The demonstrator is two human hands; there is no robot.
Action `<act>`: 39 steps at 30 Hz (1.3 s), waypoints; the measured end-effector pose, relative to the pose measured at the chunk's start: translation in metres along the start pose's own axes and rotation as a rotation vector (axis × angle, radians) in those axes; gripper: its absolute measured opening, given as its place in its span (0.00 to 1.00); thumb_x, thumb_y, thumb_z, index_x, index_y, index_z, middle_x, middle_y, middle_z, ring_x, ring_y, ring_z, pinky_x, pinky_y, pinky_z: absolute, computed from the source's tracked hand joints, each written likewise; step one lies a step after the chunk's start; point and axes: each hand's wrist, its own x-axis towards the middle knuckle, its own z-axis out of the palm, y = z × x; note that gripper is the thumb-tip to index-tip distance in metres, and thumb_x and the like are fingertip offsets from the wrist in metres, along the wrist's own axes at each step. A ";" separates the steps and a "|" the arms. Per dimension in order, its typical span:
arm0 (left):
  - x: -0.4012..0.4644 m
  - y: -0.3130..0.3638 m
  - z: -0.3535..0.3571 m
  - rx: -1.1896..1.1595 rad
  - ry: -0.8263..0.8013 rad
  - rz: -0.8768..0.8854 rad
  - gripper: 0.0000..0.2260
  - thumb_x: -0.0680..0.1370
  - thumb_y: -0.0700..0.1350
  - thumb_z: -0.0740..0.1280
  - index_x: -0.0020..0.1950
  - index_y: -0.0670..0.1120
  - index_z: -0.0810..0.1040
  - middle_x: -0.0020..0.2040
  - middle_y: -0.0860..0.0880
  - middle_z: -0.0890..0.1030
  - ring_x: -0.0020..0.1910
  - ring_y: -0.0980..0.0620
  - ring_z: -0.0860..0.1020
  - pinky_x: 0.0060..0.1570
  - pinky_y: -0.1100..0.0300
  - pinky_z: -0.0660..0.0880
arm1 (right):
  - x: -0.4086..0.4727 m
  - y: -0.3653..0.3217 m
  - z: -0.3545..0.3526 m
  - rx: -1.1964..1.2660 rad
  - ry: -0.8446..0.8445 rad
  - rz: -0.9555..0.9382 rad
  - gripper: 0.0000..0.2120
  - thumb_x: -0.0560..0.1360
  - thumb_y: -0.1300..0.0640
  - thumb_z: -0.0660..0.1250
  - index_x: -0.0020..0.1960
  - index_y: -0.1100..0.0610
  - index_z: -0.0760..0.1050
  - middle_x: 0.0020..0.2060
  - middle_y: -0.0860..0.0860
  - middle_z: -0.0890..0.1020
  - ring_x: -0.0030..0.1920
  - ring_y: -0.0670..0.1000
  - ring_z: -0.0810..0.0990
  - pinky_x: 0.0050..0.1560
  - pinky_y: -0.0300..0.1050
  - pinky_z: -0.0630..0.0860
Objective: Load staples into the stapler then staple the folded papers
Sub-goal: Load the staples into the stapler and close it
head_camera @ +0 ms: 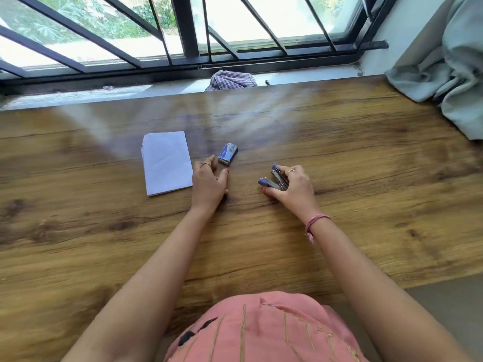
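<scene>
My right hand (290,182) grips the stapler (274,178); the staple box (228,152) lies just beyond my open left hand (209,182).

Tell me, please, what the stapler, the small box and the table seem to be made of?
Stapler: shiny grey metal body with purple, probably plastic, ends.
Small box: likely printed cardboard, with sharp folded edges and blue print.
Table: wood or wood-look laminate; grain and knots show, and the smooth surface reflects window light.
</scene>
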 end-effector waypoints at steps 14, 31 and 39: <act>0.002 -0.003 0.005 -0.159 0.034 -0.150 0.23 0.74 0.42 0.67 0.68 0.44 0.69 0.50 0.54 0.80 0.44 0.50 0.82 0.48 0.49 0.80 | 0.050 -0.063 -0.009 -0.177 -0.135 -0.116 0.21 0.75 0.45 0.64 0.66 0.49 0.71 0.63 0.48 0.73 0.65 0.52 0.68 0.63 0.54 0.62; 0.027 0.015 0.007 -0.367 -0.008 -0.201 0.25 0.72 0.39 0.64 0.69 0.47 0.67 0.65 0.52 0.75 0.45 0.53 0.80 0.56 0.45 0.77 | 0.096 -0.086 0.029 -0.023 -0.198 -0.062 0.15 0.75 0.56 0.65 0.61 0.52 0.77 0.55 0.51 0.82 0.57 0.51 0.78 0.60 0.44 0.71; 0.053 0.029 -0.001 -0.330 -0.122 -0.176 0.31 0.74 0.35 0.62 0.76 0.47 0.57 0.70 0.54 0.69 0.34 0.51 0.79 0.44 0.52 0.79 | 0.110 -0.093 0.028 0.080 -0.253 -0.065 0.20 0.75 0.64 0.61 0.66 0.57 0.72 0.44 0.52 0.77 0.46 0.48 0.74 0.50 0.38 0.69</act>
